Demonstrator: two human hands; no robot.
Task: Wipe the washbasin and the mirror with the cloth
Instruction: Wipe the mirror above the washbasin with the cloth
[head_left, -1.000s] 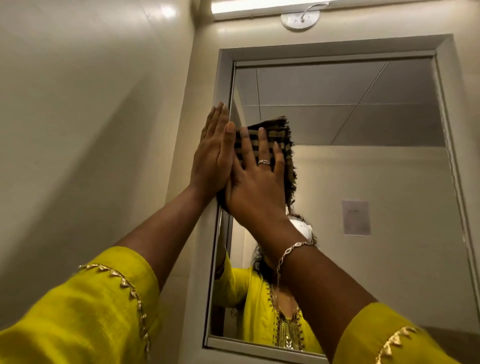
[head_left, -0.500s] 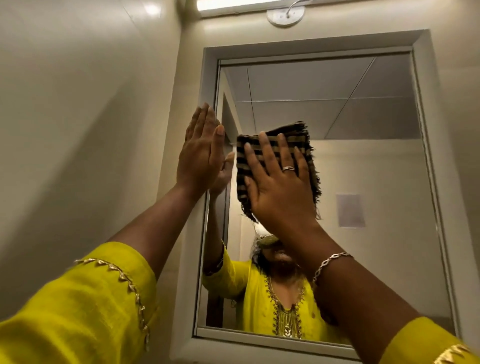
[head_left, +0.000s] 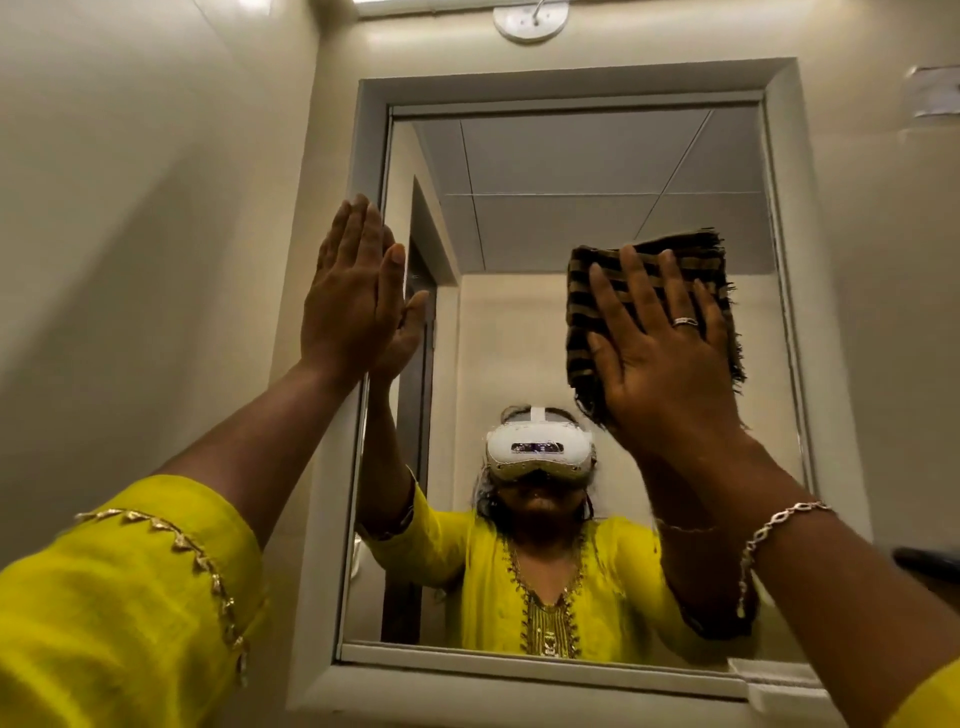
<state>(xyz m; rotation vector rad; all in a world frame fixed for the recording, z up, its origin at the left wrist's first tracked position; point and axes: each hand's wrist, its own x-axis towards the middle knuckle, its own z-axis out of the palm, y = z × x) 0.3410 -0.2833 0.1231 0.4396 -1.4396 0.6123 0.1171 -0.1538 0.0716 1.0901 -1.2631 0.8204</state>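
A framed mirror (head_left: 582, 218) hangs on the wall in front of me. My right hand (head_left: 665, 358) lies flat, fingers spread, pressing a folded brown-and-black striped cloth (head_left: 592, 291) against the glass near the mirror's right edge. My left hand (head_left: 353, 296) rests flat and empty, fingers together, on the mirror's left frame. The washbasin is out of view.
A cream wall (head_left: 145, 218) stands close on the left, meeting the mirror wall in a corner. A round lamp fitting (head_left: 530, 21) sits above the mirror. A paper notice (head_left: 935, 93) is stuck on the wall at the upper right. The mirror reflects a person in yellow.
My right hand has slid the cloth across the glass from the left edge to the right side. My left hand has stayed on the left frame.
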